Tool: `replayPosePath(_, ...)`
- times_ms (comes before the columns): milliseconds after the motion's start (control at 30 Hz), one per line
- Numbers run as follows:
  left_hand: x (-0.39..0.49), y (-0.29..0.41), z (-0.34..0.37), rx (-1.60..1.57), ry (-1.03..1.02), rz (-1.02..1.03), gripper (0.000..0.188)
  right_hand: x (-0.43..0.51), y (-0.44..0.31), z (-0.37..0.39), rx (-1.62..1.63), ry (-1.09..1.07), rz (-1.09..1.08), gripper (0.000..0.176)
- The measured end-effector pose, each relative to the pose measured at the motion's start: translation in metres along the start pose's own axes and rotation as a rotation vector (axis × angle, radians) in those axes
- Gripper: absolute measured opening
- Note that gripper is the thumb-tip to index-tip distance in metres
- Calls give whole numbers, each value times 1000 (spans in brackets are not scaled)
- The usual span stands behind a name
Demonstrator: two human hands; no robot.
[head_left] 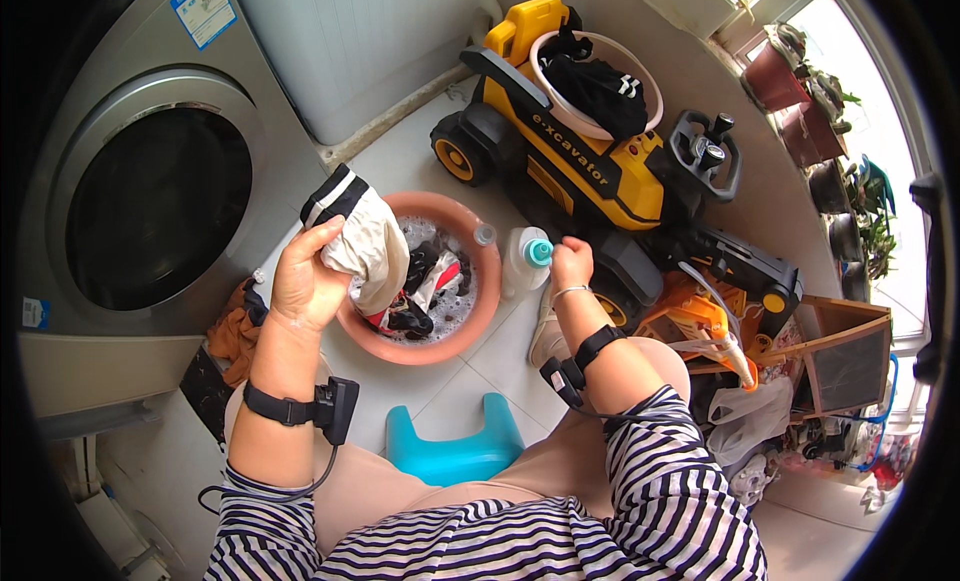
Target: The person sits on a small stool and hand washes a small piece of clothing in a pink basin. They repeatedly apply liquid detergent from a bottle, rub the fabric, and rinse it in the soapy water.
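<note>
A pale garment (371,243) with a black, white-striped band hangs from my left hand (307,270), which grips it near the band. The garment's lower end reaches into a salmon-pink plastic basin (491,281). Inside the basin, dark, red and white clothes (431,281) lie in sudsy water. Right of the basin stands a whitish plastic bottle (517,277) with a teal spout (538,252). My right hand (573,264) is closed at the bottle's top, against the spout's right side; its fingers hide what they grip. A small clear cup (484,234) sits at the basin's right rim.
A front-loading washing machine (157,206) stands at left. A yellow-and-black toy excavator (600,176) carries a pink basin (654,108) of dark clothes (600,86). A teal stool (454,450) is between my legs. Orange cloth (238,330) lies by the machine; potted plants (776,78) line the window.
</note>
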State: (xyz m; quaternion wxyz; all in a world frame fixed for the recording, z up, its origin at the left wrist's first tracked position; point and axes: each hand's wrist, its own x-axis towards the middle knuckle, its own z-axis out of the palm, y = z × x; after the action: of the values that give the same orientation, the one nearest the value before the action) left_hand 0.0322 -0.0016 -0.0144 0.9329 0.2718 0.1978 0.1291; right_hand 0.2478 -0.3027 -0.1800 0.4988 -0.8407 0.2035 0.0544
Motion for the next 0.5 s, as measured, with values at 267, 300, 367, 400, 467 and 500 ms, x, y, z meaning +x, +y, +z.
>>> replayPosePath(267, -5, -3, 4, 129, 19, 78, 29, -1, 93, 20, -317, -529, 446, 68)
replayPosePath(300, -4, -3, 3, 98, 2, 62, 30, -8, 96, 22, -213, -545, 505, 80)
replayPosePath(367, -3, -2, 1, 56, 24, 29, 32, -14, 94, 27, -69, -475, 533, 89)
replayPosePath(400, -3, -2, 0, 48, 15, 19, 33, -14, 92, 28, -84, -482, 481, 83)
replayPosePath(467, -2, 0, -1, 35, 24, 26, 33, -7, 87, 29, -117, -421, 416, 57)
replayPosePath(500, -3, 1, -2, 21, 6, 32, 33, -2, 83, 29, -46, -442, 377, 50)
